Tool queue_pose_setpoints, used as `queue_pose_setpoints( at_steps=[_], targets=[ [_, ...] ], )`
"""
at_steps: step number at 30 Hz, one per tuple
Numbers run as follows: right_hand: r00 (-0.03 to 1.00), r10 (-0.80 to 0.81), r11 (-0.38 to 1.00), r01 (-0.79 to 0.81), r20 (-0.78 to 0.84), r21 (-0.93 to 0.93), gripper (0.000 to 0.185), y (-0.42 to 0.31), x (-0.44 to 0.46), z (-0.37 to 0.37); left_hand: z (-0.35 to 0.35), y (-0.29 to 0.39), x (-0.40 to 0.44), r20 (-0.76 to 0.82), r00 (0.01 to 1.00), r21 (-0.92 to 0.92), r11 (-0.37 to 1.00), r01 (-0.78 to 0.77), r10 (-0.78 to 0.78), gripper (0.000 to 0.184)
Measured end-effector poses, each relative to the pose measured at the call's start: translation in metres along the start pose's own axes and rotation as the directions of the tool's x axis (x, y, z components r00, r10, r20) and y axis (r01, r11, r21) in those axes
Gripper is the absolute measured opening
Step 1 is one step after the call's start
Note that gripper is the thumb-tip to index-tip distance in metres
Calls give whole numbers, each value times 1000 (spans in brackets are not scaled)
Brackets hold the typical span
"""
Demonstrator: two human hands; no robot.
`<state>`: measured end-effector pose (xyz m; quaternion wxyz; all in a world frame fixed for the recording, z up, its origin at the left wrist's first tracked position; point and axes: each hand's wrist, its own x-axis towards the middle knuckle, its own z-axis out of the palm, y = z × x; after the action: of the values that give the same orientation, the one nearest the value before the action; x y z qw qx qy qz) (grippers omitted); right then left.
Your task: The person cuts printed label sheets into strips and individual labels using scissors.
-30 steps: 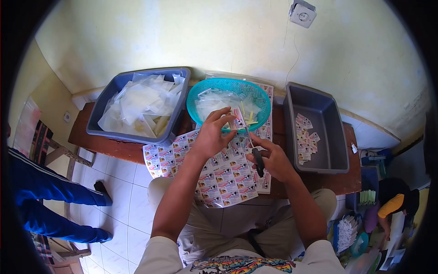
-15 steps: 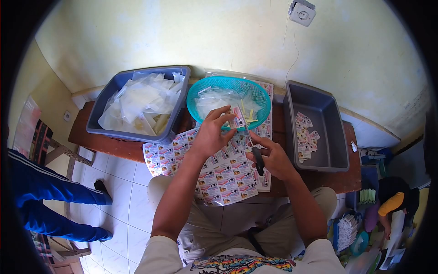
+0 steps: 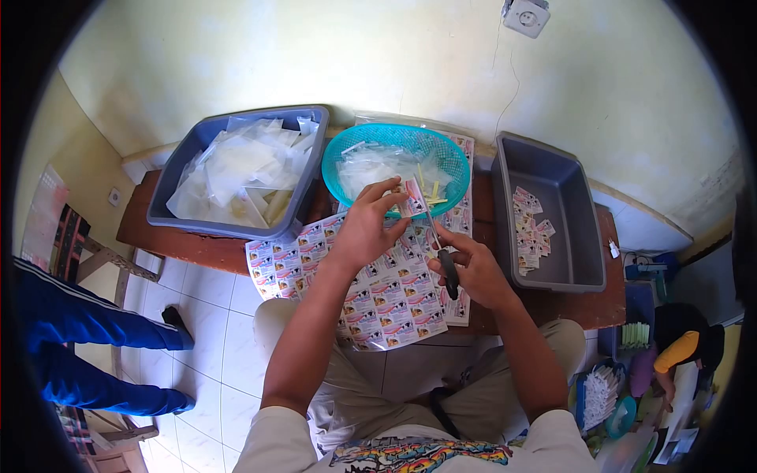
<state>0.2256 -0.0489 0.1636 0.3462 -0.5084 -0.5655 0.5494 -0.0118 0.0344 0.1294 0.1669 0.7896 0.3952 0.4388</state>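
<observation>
My left hand (image 3: 374,223) pinches a small printed label (image 3: 411,200) over the near rim of a turquoise mesh basket (image 3: 335,169). My right hand (image 3: 471,270) is closed on the dark handles of a pair of scissors (image 3: 448,268). Their blades point up and left, against the label's right edge. Plastic pieces and pale yellow strips lie in the basket. Below the hands, printed label sheets (image 3: 390,307) spread over the bench edge and my lap. A grey tub (image 3: 564,268) on the right holds several cut labels (image 3: 532,232).
A grey-blue tub (image 3: 177,222) heaped with clear plastic bags stands on the left of the brown wooden bench (image 3: 201,256). Beyond the bench is a wall with a socket (image 3: 526,17). Someone in blue trousers (image 3: 87,307) stands at left; another person (image 3: 684,347) is at far right among containers.
The view has shifted slightly. Both hands stay nearly in place, the left still pinching the label and the right still on the scissors at its edge.
</observation>
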Motion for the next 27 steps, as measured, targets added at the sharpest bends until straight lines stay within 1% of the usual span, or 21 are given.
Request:
queue_pose_setpoints(
  at_steps=[17, 23, 25, 27],
  targets=[
    [1000, 12, 1000, -13, 17, 5, 77, -3, -1, 0, -1, 1, 1, -25, 1000, 9, 1000, -6, 6, 43],
    [1000, -5, 999, 5, 7, -45, 77, 1, 0, -1, 1, 0, 3, -21, 1000, -9, 1000, -6, 6, 43],
    [1000, 4, 1000, -4, 15, 4, 77, 3, 1, -2, 1, 0, 4, 2, 1000, -36, 999, 5, -5, 45],
    [1000, 10, 1000, -10, 13, 8, 77, 3, 1, -2, 3, 0, 5, -3, 1000, -32, 999, 0, 0, 44]
  ],
)
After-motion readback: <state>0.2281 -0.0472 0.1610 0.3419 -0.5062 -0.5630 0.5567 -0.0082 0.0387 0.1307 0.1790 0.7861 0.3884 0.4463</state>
